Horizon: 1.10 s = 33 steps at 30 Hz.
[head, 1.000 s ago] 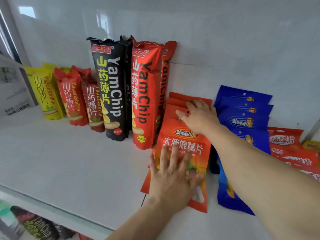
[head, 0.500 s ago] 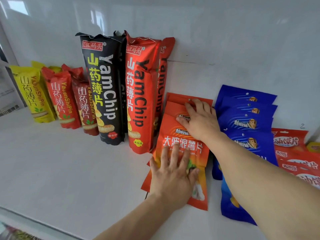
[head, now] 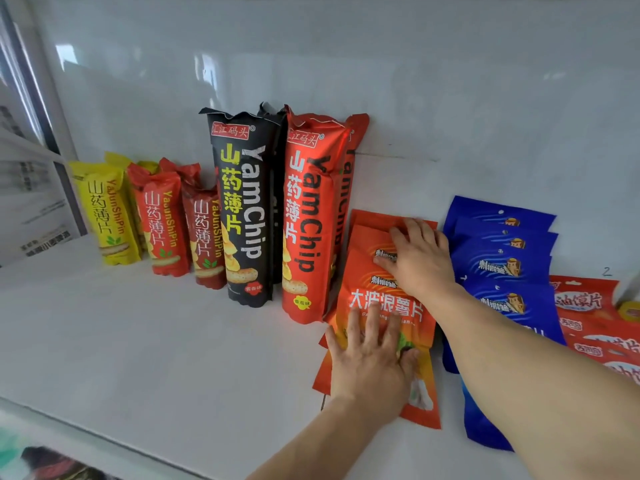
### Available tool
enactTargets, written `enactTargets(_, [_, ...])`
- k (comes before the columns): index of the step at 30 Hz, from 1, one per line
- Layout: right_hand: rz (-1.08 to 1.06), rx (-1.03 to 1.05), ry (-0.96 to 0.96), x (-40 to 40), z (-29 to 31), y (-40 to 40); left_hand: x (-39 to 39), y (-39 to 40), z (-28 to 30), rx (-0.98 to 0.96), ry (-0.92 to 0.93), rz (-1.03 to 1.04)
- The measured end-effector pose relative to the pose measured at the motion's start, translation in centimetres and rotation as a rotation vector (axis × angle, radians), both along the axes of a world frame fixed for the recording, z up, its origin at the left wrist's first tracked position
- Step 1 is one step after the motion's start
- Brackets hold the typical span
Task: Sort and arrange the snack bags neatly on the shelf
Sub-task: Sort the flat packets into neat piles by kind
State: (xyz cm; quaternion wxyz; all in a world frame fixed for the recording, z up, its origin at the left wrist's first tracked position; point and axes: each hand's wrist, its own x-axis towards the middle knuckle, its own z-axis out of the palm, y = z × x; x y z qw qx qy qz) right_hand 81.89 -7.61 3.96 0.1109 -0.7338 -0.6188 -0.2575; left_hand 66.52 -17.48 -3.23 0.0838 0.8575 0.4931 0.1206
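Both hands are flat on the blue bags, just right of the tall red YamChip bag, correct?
Not quite. The head view shows the left hand and right hand flat on the orange chip bags, not the blue bags, which lie further right. The stack does sit just right of the tall red YamChip bag.

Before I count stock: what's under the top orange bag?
More orange bags fanned out behind it, their top edges showing. The top orange bag and both hands cover the rest, so no count.

Two hands press flat on a stack of orange snack bags (head: 388,299) lying on a white shelf (head: 156,341): left hand (head: 372,358) near, right hand (head: 420,256) farther back.
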Motion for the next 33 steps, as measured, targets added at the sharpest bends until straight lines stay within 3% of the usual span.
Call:
enactTargets(5, [0.017,0.052,0.032,-1.3,0.3,-0.9,-0.2,-0.3,0.2,0.056,-0.188,0.085])
enactTargets(8, [0.079,0.1,0.11,-2.3,1.1,-1.3,-1.1,0.2,0.2,0.282,-0.48,0.205])
enactTargets(11, [0.221,0.1,0.346,-3.5,2.6,-0.9,-3.1,2.4,1.0,0.46,-0.758,0.362])
enactTargets(14, [0.362,0.122,0.721,-5.2,4.1,0.1,-5.5,5.0,2.6,0.309,-0.917,0.46])
enactTargets(17, [0.424,0.191,1.106,-6.7,5.7,1.3,-7.0,6.9,3.3,0.136,-0.97,0.393])
enactTargets(21, [0.459,0.272,1.365,-7.5,8.3,3.0,-7.7,8.8,2.9,-0.001,-0.964,0.319])
enactTargets(26, [0.429,0.281,1.449,-8.1,11.0,4.2,-7.6,10.5,1.3,-0.1,-0.964,0.288])
enactTargets(33, [0.362,0.177,1.405,-8.6,12.7,5.1,-7.8,11.4,0.6,-0.01,-0.943,0.247])
